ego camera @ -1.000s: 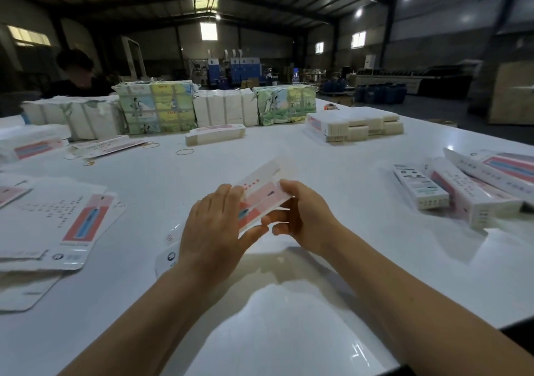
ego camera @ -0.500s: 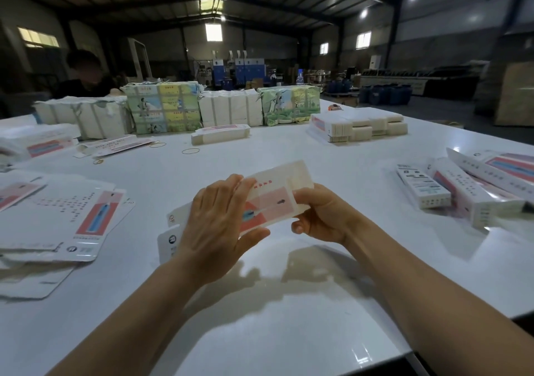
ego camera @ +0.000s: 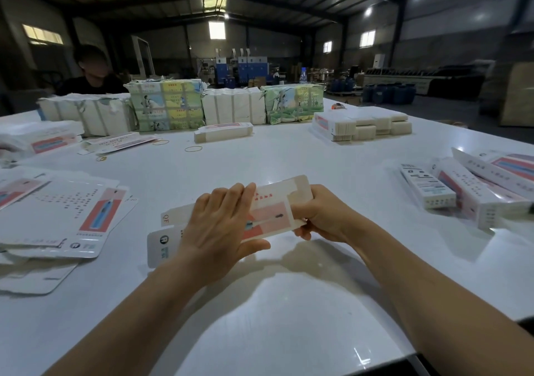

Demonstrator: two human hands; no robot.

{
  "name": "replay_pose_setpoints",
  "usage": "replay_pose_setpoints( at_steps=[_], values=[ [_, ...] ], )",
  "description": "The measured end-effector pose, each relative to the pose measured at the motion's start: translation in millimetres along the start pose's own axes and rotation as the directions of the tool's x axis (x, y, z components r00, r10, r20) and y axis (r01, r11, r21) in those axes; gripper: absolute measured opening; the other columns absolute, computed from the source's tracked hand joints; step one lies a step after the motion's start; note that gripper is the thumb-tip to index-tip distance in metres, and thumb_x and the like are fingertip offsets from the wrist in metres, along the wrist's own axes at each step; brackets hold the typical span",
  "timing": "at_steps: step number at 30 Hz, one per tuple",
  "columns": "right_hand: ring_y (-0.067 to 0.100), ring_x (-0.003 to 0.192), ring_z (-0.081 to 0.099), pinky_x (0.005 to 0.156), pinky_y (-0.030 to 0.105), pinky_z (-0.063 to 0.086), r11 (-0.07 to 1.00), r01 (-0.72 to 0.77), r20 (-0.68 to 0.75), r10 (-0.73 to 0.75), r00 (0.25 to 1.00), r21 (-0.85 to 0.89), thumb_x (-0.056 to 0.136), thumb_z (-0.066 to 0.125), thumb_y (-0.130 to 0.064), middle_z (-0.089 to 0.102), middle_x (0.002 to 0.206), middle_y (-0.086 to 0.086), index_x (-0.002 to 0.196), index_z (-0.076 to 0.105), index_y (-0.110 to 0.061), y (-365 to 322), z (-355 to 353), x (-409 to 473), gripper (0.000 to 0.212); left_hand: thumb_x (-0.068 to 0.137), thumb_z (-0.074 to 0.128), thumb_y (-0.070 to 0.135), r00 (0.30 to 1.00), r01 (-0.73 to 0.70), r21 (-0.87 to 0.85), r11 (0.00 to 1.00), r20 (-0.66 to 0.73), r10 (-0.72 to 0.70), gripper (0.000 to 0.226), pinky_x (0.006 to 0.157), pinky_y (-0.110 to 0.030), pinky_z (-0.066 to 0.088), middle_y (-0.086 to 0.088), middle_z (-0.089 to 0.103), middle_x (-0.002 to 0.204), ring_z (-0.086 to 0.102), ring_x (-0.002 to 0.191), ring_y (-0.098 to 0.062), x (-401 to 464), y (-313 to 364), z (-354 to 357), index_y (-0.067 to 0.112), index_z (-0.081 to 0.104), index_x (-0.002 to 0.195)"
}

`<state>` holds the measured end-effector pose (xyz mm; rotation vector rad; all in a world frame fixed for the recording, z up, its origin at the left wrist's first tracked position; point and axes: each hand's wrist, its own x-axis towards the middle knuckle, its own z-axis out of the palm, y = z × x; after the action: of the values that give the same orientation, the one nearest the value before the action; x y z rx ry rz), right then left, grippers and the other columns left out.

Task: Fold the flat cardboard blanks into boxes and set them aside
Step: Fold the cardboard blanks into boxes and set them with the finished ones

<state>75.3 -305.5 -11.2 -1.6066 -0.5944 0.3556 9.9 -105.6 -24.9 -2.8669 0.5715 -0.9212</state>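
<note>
I hold a white and pink cardboard blank (ego camera: 274,214) just above the middle of the white table (ego camera: 289,303). My left hand (ego camera: 222,225) lies over its middle, fingers on top and thumb underneath. My right hand (ego camera: 323,216) grips its right end, fingers curled round the edge. Flat blanks (ego camera: 57,222) lie in a loose pile at the left. Folded boxes (ego camera: 468,185) lie in a heap at the right.
Bundled stacks of blanks (ego camera: 167,104) line the far side, with another pile (ego camera: 361,121) at the back right. A single stack (ego camera: 222,131) and loose rubber bands (ego camera: 193,148) lie mid-table. A person (ego camera: 92,72) sits at the far left. The table's near edge (ego camera: 375,367) runs bottom right.
The blank has tilted flatter and swung so its long side runs left to right. My right hand slid out to its right end; my left hand stayed on its middle.
</note>
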Motion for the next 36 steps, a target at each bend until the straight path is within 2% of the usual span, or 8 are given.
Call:
replay_pose_setpoints(
  at_steps=[6,15,18,20,22,28,32,36],
  values=[
    [0.016,0.042,0.047,0.039,0.021,0.039,0.998,-0.019,-0.045,0.016,0.999,-0.056,0.074,0.066,-0.012,0.057,0.056,0.004,0.079,0.075,-0.015,6,-1,1,0.011,0.078,0.055,0.065,0.997,0.042,-0.053,0.998,0.068,-0.039,0.086,0.091,-0.042,0.043,-0.01,0.051,0.125,0.049,0.103,-0.027,2,3,3,0.006,0.04,0.139],
    [0.016,0.041,0.04,0.038,0.022,0.031,0.994,-0.054,-0.298,0.024,0.954,-0.092,0.082,0.058,-0.029,0.057,0.059,0.007,0.085,0.066,-0.01,9,9,-2,0.021,0.073,0.073,0.048,0.991,0.115,-0.156,0.981,-0.048,-0.124,0.067,0.06,-0.033,0.049,-0.011,0.062,0.1,0.06,0.079,-0.026,7,8,1,0.006,0.055,0.123],
    [0.015,0.051,0.055,0.044,0.028,0.044,0.999,0.033,-0.551,-0.049,0.833,-0.039,0.09,0.058,-0.025,0.063,0.078,0.008,0.107,0.054,-0.013,6,16,1,0.021,0.079,0.061,0.056,0.97,0.23,-0.172,0.958,-0.033,-0.239,0.069,0.067,-0.033,0.046,-0.006,0.057,0.11,0.056,0.09,-0.024,13,3,2,0.012,0.046,0.131],
    [0.013,0.067,0.059,0.056,0.027,0.051,0.971,0.122,-0.708,-0.232,0.667,-0.203,0.089,0.06,-0.019,0.058,0.087,0.001,0.105,0.05,-0.019,6,21,2,0.019,0.081,0.057,0.059,0.946,0.315,-0.188,0.93,-0.017,-0.324,0.07,0.073,-0.037,0.049,-0.003,0.055,0.116,0.054,0.097,-0.023,16,-4,3,0.016,0.041,0.134],
    [0.01,0.076,0.054,0.067,0.015,0.048,0.882,0.157,-0.672,-0.444,0.593,-0.444,0.088,0.061,-0.011,0.053,0.091,-0.003,0.1,0.055,-0.021,8,28,1,0.016,0.081,0.057,0.059,0.931,0.354,-0.215,0.91,-0.014,-0.365,0.069,0.075,-0.04,0.052,-0.002,0.056,0.117,0.054,0.098,-0.022,17,-9,3,0.019,0.04,0.134],
    [0.014,0.107,0.045,0.086,0.009,0.038,0.784,0.105,-0.529,-0.504,0.683,-0.611,0.092,0.058,-0.007,0.048,0.103,-0.008,0.119,0.066,-0.009,10,41,3,0.028,0.08,0.055,0.062,0.926,0.369,-0.301,0.879,0.035,-0.376,0.068,0.073,-0.041,0.056,0.0,0.058,0.12,0.056,0.094,-0.02,22,-6,8,0.024,0.04,0.135],
    [0.006,0.111,0.035,0.104,0.037,0.037,0.812,0.138,-0.543,-0.494,0.679,-0.567,0.092,0.056,-0.005,0.051,0.103,-0.017,0.11,0.07,-0.01,8,43,1,0.023,0.078,0.047,0.069,0.938,0.346,-0.358,0.867,0.102,-0.332,0.072,0.076,-0.04,0.056,0.002,0.055,0.126,0.057,0.096,-0.019,24,-2,8,0.025,0.039,0.135],
    [0.001,0.116,0.031,0.109,0.031,0.033,0.856,0.194,-0.506,-0.45,0.736,-0.478,0.086,0.045,-0.016,0.043,0.106,-0.028,0.089,0.064,-0.017,4,47,-4,0.02,0.07,0.039,0.073,0.948,0.315,-0.409,0.857,0.172,-0.266,0.079,0.075,-0.034,0.058,0.004,0.055,0.127,0.058,0.093,-0.016,23,1,3,0.027,0.04,0.134]
  ],
)
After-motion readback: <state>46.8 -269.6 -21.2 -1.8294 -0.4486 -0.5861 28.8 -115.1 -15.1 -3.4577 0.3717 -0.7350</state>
